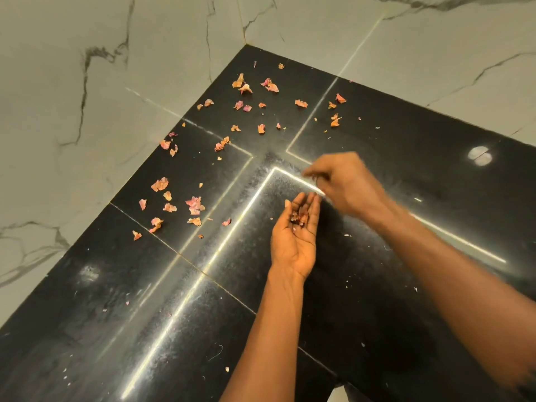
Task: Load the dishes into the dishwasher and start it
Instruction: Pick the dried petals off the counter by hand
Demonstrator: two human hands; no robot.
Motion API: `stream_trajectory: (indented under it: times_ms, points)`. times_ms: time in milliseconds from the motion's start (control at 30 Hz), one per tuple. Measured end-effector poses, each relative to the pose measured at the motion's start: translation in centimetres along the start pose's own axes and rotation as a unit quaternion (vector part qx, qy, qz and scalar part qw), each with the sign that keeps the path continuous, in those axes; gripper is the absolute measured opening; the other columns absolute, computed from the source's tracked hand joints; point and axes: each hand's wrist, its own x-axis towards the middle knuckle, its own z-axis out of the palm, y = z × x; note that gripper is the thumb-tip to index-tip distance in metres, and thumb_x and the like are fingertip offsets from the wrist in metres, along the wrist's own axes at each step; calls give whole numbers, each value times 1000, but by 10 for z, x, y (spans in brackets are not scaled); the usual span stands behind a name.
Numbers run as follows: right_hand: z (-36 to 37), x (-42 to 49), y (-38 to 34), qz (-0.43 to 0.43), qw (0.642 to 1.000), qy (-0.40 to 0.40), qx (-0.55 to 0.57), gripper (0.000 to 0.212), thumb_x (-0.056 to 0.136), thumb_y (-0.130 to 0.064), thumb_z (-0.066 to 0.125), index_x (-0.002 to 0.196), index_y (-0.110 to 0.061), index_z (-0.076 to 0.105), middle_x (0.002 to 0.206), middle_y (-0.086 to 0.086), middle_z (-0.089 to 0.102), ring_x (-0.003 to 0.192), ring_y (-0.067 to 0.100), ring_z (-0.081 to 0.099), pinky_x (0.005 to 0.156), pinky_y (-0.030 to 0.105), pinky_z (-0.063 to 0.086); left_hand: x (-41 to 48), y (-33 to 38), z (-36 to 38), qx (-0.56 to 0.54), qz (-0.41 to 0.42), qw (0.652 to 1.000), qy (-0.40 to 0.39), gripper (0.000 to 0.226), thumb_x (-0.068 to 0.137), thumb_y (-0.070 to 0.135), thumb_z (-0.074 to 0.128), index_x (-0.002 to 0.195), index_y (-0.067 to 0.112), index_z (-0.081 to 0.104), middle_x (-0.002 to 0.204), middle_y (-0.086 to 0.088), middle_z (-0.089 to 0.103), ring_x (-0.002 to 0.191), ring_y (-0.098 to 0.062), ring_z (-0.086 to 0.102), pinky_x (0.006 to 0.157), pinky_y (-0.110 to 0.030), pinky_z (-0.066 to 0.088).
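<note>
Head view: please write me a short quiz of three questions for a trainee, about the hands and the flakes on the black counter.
1. True or false: the left hand lies palm up with flakes in it.
2. Where on the counter do most loose flakes lie? A) toward the corner of the walls; B) along the near edge; C) in a bowl.
3. Which hand is blurred?
Key: 1 true; 2 A; 3 the right hand.
</note>
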Motion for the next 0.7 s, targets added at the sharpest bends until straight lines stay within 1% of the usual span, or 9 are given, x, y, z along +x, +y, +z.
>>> stream_trajectory:
  times_ms: [100,167,200,267,400,500,567,633,700]
  points:
    - [-12,58,37,114,991,69,-5,28,90,-7,66,114,-17,75,113,6,74,105,22,68,99,32,52,2,-1,0,-3,1,1000,2,26,103,13,49,110,-9,62,108,-27,69,110,-34,67,94,-41,56]
    - [-14,84,60,140,985,67,-68,32,92,-7,62,122,-13,69,125,13,66,116,31,62,99,33,47,1,-2,-2,-3,4,1000,3,26,103,13,49,110,-9,62,111,-27,68,113,-34,66,94,-41,57]
    - [-14,93,67,130,985,55,-100,33,93,-6,58,124,-11,68,129,16,62,120,36,57,99,36,45,1,-3,-2,-2,5,1000,4,27,103,13,49,111,-9,62,113,-28,67,113,-35,66,94,-41,57]
    - [-15,104,72,91,986,24,-141,31,90,-1,56,116,-9,72,121,18,63,114,41,58,95,41,48,2,-4,-4,1,5,1000,4,28,104,14,48,114,-9,61,114,-28,67,114,-35,66,94,-41,57]
    - [-13,104,71,18,979,-21,-200,26,88,0,61,105,-12,77,106,14,69,100,37,65,88,46,56,4,-3,-3,3,6,1000,-1,30,104,16,48,115,-10,61,117,-29,65,115,-36,65,95,-42,56]
    - [-1,92,70,1,975,-20,-223,18,87,-12,59,96,-12,74,101,9,67,94,33,66,79,43,56,5,-2,-5,6,14,1000,4,31,104,16,48,115,-10,61,119,-29,64,115,-37,65,96,-41,56]
    - [7,81,66,5,978,-29,-208,26,84,-21,50,94,-13,73,99,8,66,92,31,65,76,39,55,5,-3,-5,10,14,1000,6,31,104,17,47,114,-10,61,119,-29,64,115,-37,65,97,-42,55]
    - [11,71,57,-2,979,-29,-201,34,79,-24,42,91,-13,72,96,8,66,89,33,63,72,37,52,5,-3,-5,10,18,1000,9,32,104,16,47,114,-10,61,118,-30,64,117,-37,64,98,-42,55]
    - [12,58,45,10,982,-42,-184,30,78,-21,45,88,-11,72,91,10,66,85,35,62,67,33,45,4,-3,-4,9,23,1000,14,33,104,17,47,117,-10,59,121,-30,64,120,-38,61,101,-43,52]
